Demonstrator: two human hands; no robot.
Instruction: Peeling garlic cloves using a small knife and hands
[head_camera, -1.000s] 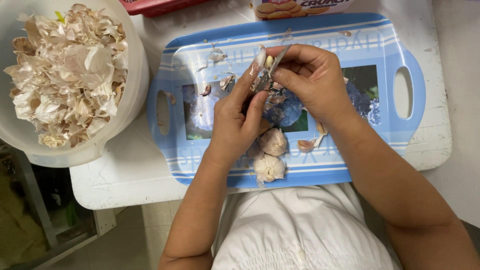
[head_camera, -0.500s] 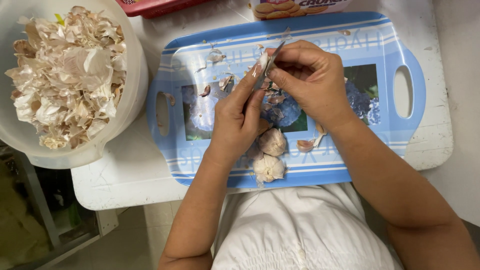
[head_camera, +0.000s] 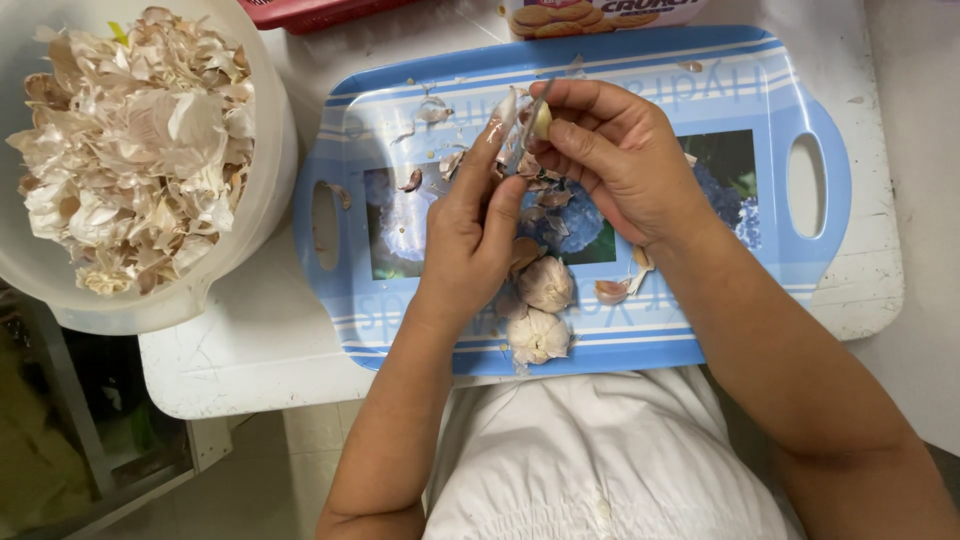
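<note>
Nearest, two whole papery white garlic bulbs lie on the blue plastic tray with a flower picture. Above them, the right hand pinches a pale yellow peeled garlic clove with a thin knife blade, while the left hand pulls skin from it. Farther left, on the white surface, stands a white round bowl of garlic skins.

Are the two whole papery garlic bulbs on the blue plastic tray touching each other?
Cannot tell. In the head view the upper garlic bulb sits right against the lower garlic bulb; no clear gap or contact shows.

The right hand hides most of the garlic clove; the knife blade barely shows.
</note>
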